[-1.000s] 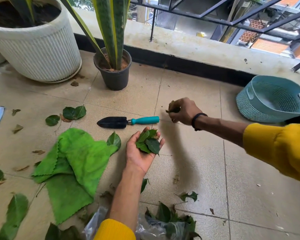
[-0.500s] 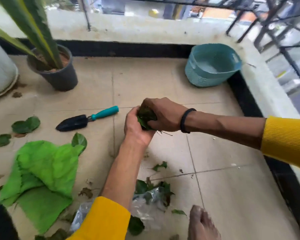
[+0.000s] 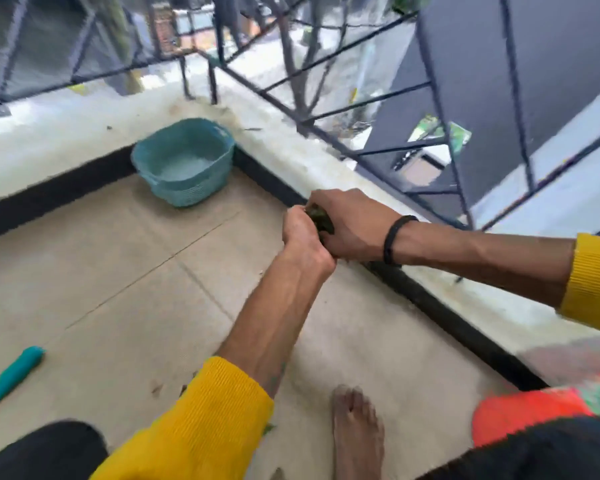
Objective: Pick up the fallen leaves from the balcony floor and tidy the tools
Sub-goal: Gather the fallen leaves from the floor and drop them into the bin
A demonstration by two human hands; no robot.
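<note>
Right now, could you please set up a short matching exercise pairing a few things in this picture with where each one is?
Things:
1. leaves
2. basket
3. trowel handle
4. wristband

Places:
A. at the picture's left edge, on the floor
B. in the balcony corner by the ledge
C. on the right wrist
D. clasped between the left hand and right hand

Pairs: 1-D, 2-B, 3-A, 4-C

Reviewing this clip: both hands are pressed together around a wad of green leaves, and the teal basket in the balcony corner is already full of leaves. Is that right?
Not quite. The head view shows the teal basket in the corner with a bare pale bottom and no leaves visible in it. The rest holds: the left hand and right hand are pressed together around a wad of green leaves.
</note>
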